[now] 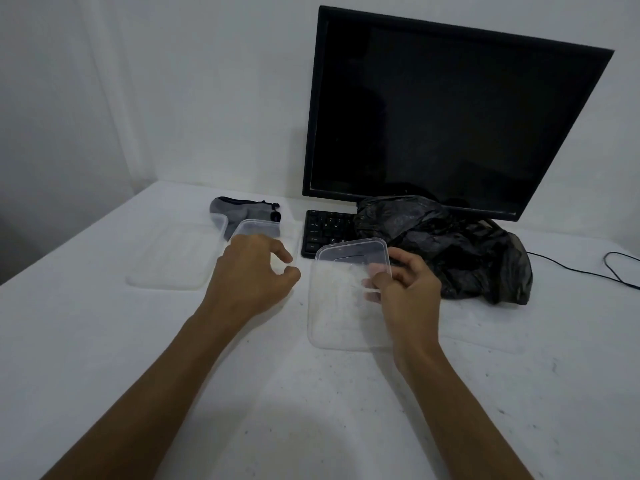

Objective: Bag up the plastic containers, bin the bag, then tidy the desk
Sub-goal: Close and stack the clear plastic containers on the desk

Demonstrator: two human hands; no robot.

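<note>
My right hand [405,289] grips the right rim of a clear rectangular plastic container [339,299], tilted up off the white desk [311,410]. My left hand [254,271] hovers beside it with fingers curled and apart, holding nothing. Behind my left hand stands another clear container [258,227]. A flat clear lid [176,258] lies to the left of it. A crumpled black plastic bag [446,247] lies on the keyboard, right of the held container. A further clear lid [485,334] lies faintly visible at the right.
A black monitor [450,116] stands at the back against the wall. A black keyboard [325,230] is partly covered by the bag. A grey pouch [242,209] lies behind the containers. A black cable [588,271] runs across the desk's right side.
</note>
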